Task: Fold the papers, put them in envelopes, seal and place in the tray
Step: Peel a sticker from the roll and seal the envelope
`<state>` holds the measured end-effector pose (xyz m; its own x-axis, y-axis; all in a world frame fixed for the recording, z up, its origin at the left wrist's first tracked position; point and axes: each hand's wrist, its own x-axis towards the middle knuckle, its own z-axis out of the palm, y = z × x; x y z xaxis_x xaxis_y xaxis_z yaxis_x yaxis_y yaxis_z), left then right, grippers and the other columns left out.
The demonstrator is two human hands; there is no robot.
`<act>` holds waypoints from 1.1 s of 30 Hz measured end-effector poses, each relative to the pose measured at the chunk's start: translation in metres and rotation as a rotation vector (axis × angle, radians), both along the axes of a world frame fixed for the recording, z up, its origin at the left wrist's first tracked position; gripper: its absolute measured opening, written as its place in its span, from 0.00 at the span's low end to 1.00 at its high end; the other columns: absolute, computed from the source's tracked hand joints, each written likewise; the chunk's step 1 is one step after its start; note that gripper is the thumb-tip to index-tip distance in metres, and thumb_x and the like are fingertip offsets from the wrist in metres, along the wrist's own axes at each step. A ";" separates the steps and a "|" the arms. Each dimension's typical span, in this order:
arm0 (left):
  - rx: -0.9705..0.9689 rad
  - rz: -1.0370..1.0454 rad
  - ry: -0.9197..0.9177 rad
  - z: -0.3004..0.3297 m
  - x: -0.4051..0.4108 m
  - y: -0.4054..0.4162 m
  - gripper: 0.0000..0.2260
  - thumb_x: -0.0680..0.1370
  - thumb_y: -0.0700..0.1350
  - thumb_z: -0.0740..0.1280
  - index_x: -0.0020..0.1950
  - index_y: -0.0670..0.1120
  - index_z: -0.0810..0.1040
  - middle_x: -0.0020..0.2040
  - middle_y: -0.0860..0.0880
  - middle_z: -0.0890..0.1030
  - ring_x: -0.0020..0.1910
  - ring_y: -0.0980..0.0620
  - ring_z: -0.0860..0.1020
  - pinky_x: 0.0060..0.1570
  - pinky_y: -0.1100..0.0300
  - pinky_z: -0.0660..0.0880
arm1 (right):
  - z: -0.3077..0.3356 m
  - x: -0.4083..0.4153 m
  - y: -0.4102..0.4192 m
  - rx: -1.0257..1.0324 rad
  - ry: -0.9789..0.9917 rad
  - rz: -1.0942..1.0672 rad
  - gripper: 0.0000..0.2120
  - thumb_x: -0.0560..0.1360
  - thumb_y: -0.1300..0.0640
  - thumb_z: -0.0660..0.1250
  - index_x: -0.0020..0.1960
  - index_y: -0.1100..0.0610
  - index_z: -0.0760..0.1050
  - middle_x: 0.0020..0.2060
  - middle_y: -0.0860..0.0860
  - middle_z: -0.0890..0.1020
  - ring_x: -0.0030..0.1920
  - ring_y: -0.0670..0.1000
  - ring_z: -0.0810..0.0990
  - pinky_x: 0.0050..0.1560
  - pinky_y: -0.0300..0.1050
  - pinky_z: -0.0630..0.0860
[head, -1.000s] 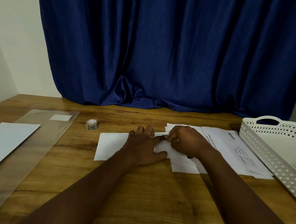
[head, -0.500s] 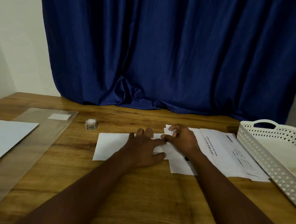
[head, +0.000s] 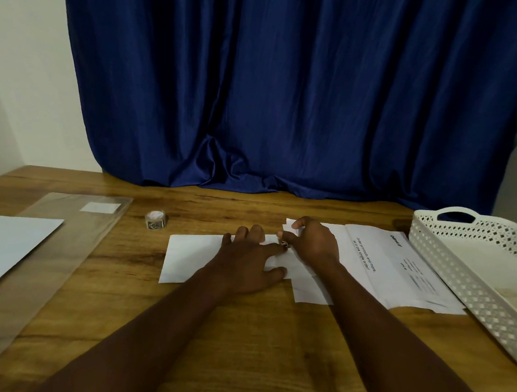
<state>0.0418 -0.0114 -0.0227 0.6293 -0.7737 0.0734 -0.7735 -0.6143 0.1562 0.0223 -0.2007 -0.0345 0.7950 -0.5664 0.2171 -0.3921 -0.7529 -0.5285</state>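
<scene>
Right grip (head: pixel 311 243) pinches a small sticker at the envelope (head: pixel 194 255) flap; left grip (head: pixel 249 257), at nine o'clock, lies flat, pinning it.

A dark blue pleated fabric curtain (head: pixel 289 86) filled the upper frame, a plain white wall (head: pixel 20 84) stood upper left, and a brown wood-grain table (head: pixel 237 350) spanned the bottom.

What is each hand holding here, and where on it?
The left hand rests flat on the white envelope, gripping nothing. The right hand pinches something small at its fingertips by the envelope's right end; what it is cannot be told.
</scene>
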 end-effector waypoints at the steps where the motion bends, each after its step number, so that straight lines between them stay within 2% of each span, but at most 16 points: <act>1: 0.002 -0.002 0.000 -0.001 -0.001 0.000 0.28 0.79 0.69 0.57 0.79 0.65 0.62 0.76 0.48 0.61 0.74 0.44 0.61 0.74 0.37 0.59 | 0.000 -0.001 -0.001 0.002 -0.002 0.008 0.24 0.73 0.33 0.69 0.60 0.48 0.76 0.59 0.50 0.83 0.57 0.52 0.81 0.56 0.49 0.77; 5: 0.003 -0.002 -0.001 0.000 -0.001 0.001 0.28 0.80 0.69 0.56 0.79 0.65 0.61 0.77 0.47 0.61 0.75 0.44 0.60 0.74 0.38 0.59 | 0.002 -0.003 -0.002 0.008 0.031 0.047 0.31 0.68 0.29 0.70 0.62 0.48 0.76 0.60 0.50 0.82 0.59 0.53 0.80 0.55 0.48 0.76; 7: 0.007 -0.002 -0.005 0.000 -0.001 0.001 0.28 0.80 0.69 0.56 0.79 0.65 0.61 0.77 0.47 0.61 0.75 0.44 0.60 0.75 0.38 0.59 | 0.003 -0.002 0.000 -0.013 0.039 0.031 0.31 0.67 0.29 0.71 0.61 0.47 0.76 0.59 0.49 0.82 0.58 0.52 0.80 0.54 0.48 0.77; 11: 0.007 0.000 -0.005 -0.002 0.000 0.001 0.27 0.80 0.69 0.56 0.79 0.65 0.61 0.77 0.47 0.60 0.75 0.44 0.60 0.75 0.38 0.58 | 0.003 0.000 0.005 -0.075 0.046 -0.034 0.30 0.67 0.27 0.69 0.60 0.47 0.75 0.55 0.48 0.83 0.54 0.51 0.81 0.54 0.50 0.79; 14: -0.005 -0.002 -0.020 -0.004 0.000 0.001 0.28 0.80 0.69 0.56 0.79 0.66 0.61 0.76 0.48 0.61 0.75 0.45 0.60 0.74 0.38 0.59 | 0.002 -0.002 0.005 -0.116 0.048 -0.042 0.30 0.70 0.28 0.66 0.62 0.48 0.75 0.56 0.49 0.83 0.55 0.51 0.81 0.53 0.49 0.78; 17: -0.018 -0.009 -0.029 -0.006 0.000 0.003 0.27 0.80 0.70 0.56 0.79 0.66 0.61 0.76 0.48 0.61 0.74 0.46 0.61 0.74 0.39 0.59 | 0.004 -0.003 -0.002 -0.005 0.037 0.041 0.29 0.74 0.29 0.63 0.63 0.50 0.76 0.59 0.50 0.82 0.58 0.53 0.80 0.55 0.50 0.76; 19: -0.021 -0.008 -0.029 -0.007 0.000 0.003 0.27 0.80 0.70 0.56 0.79 0.66 0.61 0.76 0.48 0.62 0.74 0.46 0.61 0.74 0.38 0.59 | 0.006 -0.008 -0.012 0.129 0.025 0.137 0.27 0.74 0.33 0.67 0.63 0.50 0.77 0.57 0.49 0.82 0.55 0.50 0.79 0.54 0.47 0.74; 22: -0.014 -0.004 -0.005 -0.005 -0.001 0.001 0.28 0.80 0.69 0.57 0.79 0.65 0.60 0.77 0.48 0.61 0.75 0.44 0.60 0.75 0.36 0.58 | 0.002 -0.015 -0.025 0.210 0.029 0.241 0.24 0.70 0.41 0.76 0.63 0.49 0.78 0.43 0.46 0.78 0.43 0.45 0.76 0.44 0.42 0.71; 24: -0.008 0.000 -0.003 -0.005 -0.002 0.000 0.28 0.79 0.69 0.57 0.79 0.64 0.60 0.77 0.48 0.61 0.76 0.44 0.60 0.75 0.36 0.57 | 0.000 -0.014 -0.028 0.260 0.025 0.265 0.22 0.69 0.45 0.78 0.61 0.48 0.79 0.40 0.46 0.76 0.40 0.45 0.75 0.45 0.44 0.73; 27: -0.020 -0.002 -0.011 -0.006 -0.002 0.001 0.29 0.79 0.69 0.57 0.79 0.63 0.60 0.76 0.48 0.62 0.75 0.45 0.61 0.75 0.37 0.58 | 0.005 -0.011 -0.032 0.311 0.045 0.307 0.22 0.69 0.51 0.80 0.60 0.47 0.79 0.39 0.46 0.76 0.41 0.45 0.75 0.52 0.48 0.76; 28: -0.021 -0.004 -0.020 -0.006 -0.003 0.001 0.29 0.79 0.69 0.57 0.79 0.63 0.60 0.75 0.49 0.62 0.74 0.45 0.62 0.74 0.37 0.59 | 0.007 -0.012 -0.033 0.320 0.060 0.334 0.22 0.69 0.54 0.80 0.61 0.48 0.79 0.40 0.46 0.76 0.41 0.45 0.75 0.51 0.46 0.77; 31: -0.005 0.003 -0.078 -0.006 -0.001 0.001 0.31 0.78 0.71 0.56 0.79 0.61 0.60 0.73 0.49 0.64 0.71 0.46 0.64 0.72 0.40 0.64 | 0.014 -0.019 -0.034 0.345 0.088 0.395 0.24 0.70 0.62 0.79 0.64 0.51 0.78 0.44 0.51 0.75 0.37 0.44 0.74 0.38 0.34 0.74; 33: 0.021 0.016 -0.110 -0.005 0.001 0.000 0.33 0.77 0.72 0.55 0.80 0.60 0.60 0.72 0.49 0.65 0.70 0.46 0.65 0.69 0.41 0.65 | 0.015 -0.022 -0.034 0.340 0.080 0.395 0.25 0.70 0.62 0.79 0.64 0.51 0.78 0.45 0.51 0.76 0.39 0.45 0.74 0.38 0.34 0.74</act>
